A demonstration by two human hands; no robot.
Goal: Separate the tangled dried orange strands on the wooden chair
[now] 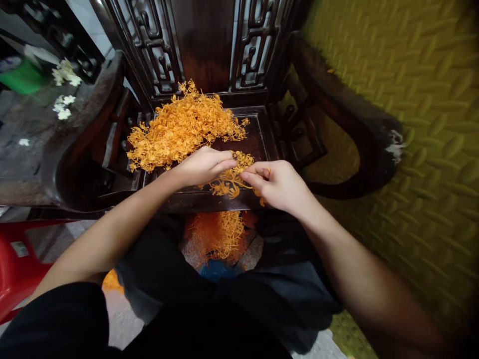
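Observation:
A heap of orange plastic sprigs (183, 127) lies on the seat of a dark carved wooden chair (258, 139). My left hand (204, 165) and my right hand (277, 184) meet at the seat's front edge, both pinching a small tangled cluster of orange sprigs (232, 179) between them. A second pile of orange sprigs (219, 234) lies on the floor below, between my knees.
The chair's curved armrests (355, 124) stand on both sides. A yellow-green padded wall (430, 124) is on the right. A red plastic stool (15, 264) sits at the lower left. White artificial flowers (65, 75) and a green object (22, 77) lie on a surface at upper left.

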